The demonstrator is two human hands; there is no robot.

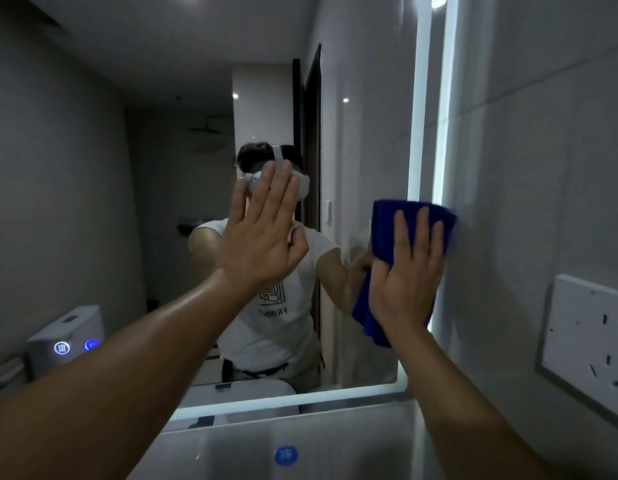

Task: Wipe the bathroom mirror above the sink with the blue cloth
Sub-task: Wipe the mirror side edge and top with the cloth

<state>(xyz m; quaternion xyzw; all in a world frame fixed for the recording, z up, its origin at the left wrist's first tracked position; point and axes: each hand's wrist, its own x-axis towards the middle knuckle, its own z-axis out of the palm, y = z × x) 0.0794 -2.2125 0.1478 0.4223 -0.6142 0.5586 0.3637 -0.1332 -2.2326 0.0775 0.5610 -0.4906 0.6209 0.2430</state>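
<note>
Fingers (420, 233) of right hand (408, 278) straight and spread, pressing soft, light, folded cloth (387, 220) flat against lit right edge of mirror (144, 202), likely best driven palm-on-middle to stop bunching; left hand (262, 237) raised, open-palmed, empty.

The room is dim and grey. At the right stands a pale grey tiled wall (543, 150), and on it a white socket plate (588, 344) in a grey frame. A bright white light strip (420, 116) runs upright just beside this wall. In reflection show small round lamps (235, 95), a dark door (312, 133), a shower head (205, 129) and a toilet tank (66, 327) with two blue-lit buttons
</note>
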